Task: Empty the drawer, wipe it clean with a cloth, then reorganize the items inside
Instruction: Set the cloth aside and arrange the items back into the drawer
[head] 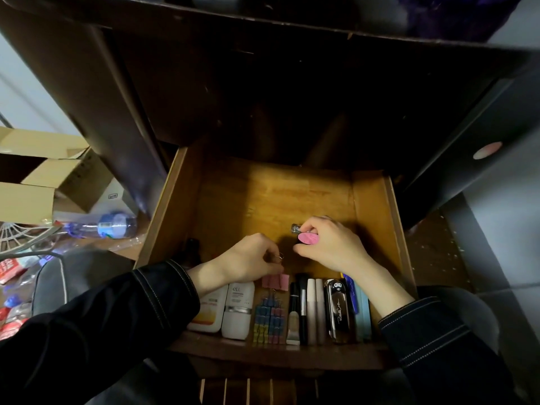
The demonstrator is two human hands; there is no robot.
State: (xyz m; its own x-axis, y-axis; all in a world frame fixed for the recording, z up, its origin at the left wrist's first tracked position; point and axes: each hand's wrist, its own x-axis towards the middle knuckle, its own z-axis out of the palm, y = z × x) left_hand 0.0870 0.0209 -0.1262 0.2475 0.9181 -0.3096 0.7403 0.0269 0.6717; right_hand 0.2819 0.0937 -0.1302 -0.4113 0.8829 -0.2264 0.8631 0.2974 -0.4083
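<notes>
- Drawer open, items lined along its front (reorganizing stage, I judge).
- Left hand pinches the pink binder clip by its wire; seat it flush above the small clips.
- Right hand grips a pink-capped item, mid-drawer.

Drawer back end is lost in shadow under the cabinet. Left hand covers the caps of the two white bottles and the top of the pink clip. It pinches a wire loop, and I can't tell what that's attached to. Right hand wraps a pink oval thing and a small metal piece. Both are mostly covered, so I can't identify them. Its wrist hides the top of the blue pen. Bottle print is too small to read. Cardboard box is cut by the left edge. Plastic bottle beside it is blurred.
</notes>
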